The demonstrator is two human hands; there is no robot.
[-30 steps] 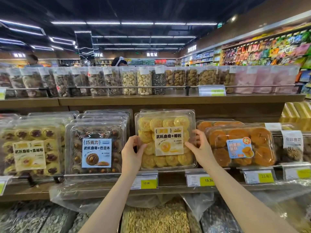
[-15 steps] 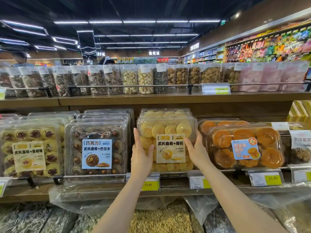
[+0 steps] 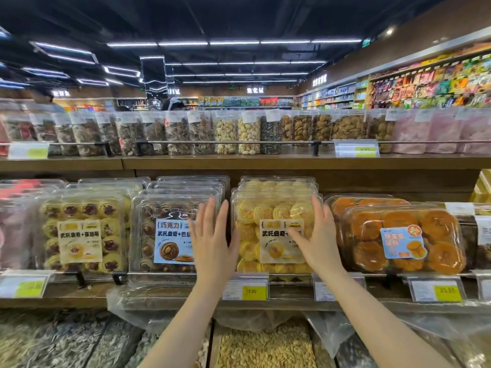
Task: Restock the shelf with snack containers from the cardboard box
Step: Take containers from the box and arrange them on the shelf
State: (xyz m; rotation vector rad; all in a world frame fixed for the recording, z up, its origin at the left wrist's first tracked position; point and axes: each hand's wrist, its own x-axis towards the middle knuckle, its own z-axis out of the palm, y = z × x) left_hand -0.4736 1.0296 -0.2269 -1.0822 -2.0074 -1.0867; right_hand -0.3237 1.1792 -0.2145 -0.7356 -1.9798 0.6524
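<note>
Left of both hands stand 2 front packs: jam cookies (image 3: 79, 232) and a chocolate cookie box (image 3: 170, 232). The left hand (image 3: 212, 240) and right hand (image 3: 316, 240), fingers straight and spread, flank the yellow cookie container (image 3: 268, 229) on the wooden shelf (image 3: 66, 298). Its price tag (image 3: 253, 291) below reads 13.80; the orange cake pack (image 3: 401, 237) lies right.

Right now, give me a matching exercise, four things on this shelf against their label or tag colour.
1 chocolate cookies
2 yellow cookies
3 orange cakes
4 price tag

A cream label
B blue label with an orange badge
C yellow with 13.80
D blue label showing a brown cookie

Pairs: 1-D, 2-A, 3-B, 4-C
</note>
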